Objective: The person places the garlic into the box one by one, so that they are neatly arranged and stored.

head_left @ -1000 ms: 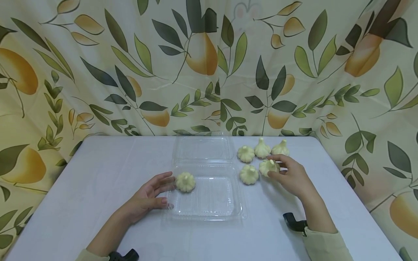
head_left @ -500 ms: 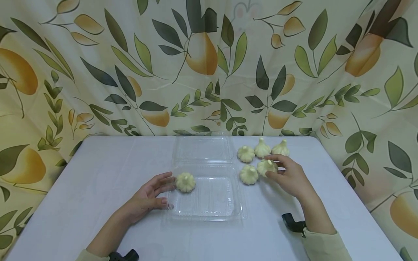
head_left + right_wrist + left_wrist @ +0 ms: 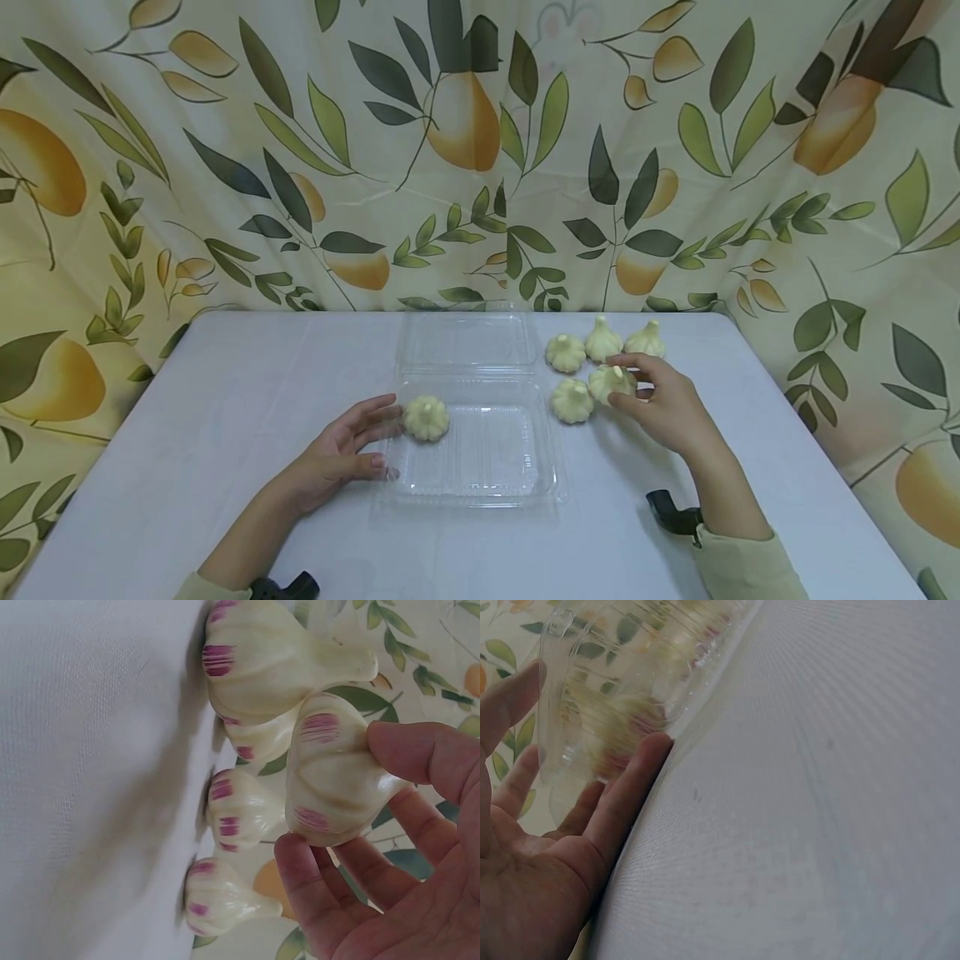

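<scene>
My right hand (image 3: pixel 660 403) pinches a garlic bulb (image 3: pixel 610 384) between thumb and fingers at the right of the table. In the right wrist view this held bulb (image 3: pixel 330 772) shows purple streaks and sits clear of the white cloth. My left hand (image 3: pixel 337 454) lies with spread, relaxed fingers along the left side of an open clear plastic clamshell box (image 3: pixel 487 497). Through the box's wall (image 3: pixel 555 712) in the left wrist view, pale, purple-marked shapes show blurred. One garlic bulb (image 3: pixel 426 419) sits inside the box at its left, near my left fingertips.
Several more garlic bulbs stand right of the box: one bulb (image 3: pixel 572 402) in front and a back row with a bulb (image 3: pixel 602 341) in its middle. The box's lid (image 3: pixel 468 342) lies folded back. A patterned curtain (image 3: pixel 450 208) hangs behind the white table (image 3: pixel 225 400).
My right hand has shifted slightly left with the held garlic bulb, closer to the front bulb. The left hand and the box stay in place.
</scene>
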Tool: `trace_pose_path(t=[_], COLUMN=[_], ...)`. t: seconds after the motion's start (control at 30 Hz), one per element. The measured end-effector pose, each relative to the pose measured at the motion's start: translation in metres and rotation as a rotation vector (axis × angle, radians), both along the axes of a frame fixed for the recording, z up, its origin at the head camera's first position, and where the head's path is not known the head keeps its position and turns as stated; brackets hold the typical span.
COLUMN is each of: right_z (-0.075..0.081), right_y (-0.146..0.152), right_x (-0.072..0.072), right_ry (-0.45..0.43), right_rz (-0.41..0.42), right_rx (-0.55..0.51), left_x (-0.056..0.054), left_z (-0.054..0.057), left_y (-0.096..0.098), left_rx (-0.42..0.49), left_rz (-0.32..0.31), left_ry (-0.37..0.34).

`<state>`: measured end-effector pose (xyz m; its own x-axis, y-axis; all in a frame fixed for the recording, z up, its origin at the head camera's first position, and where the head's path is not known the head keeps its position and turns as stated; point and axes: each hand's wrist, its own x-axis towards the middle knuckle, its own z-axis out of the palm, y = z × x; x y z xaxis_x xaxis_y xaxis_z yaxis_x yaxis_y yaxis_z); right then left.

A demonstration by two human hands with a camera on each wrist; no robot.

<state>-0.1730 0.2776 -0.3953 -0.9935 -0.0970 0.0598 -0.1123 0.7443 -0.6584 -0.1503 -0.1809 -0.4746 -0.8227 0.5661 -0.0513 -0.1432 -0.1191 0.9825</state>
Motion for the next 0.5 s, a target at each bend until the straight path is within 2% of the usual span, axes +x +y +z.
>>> trace_pose_path(t=[0.5], right_z=[0.0045], right_y=[-0.0056], right_x=[0.0028], right_ry=[0.028], right_rz=[0.013], right_rx=[-0.01], left_x=[-0.0007], left_z=[-0.001], left_y=[-0.0003], left_rx=[0.004], left_rz=[-0.003], left_ry=[0.002])
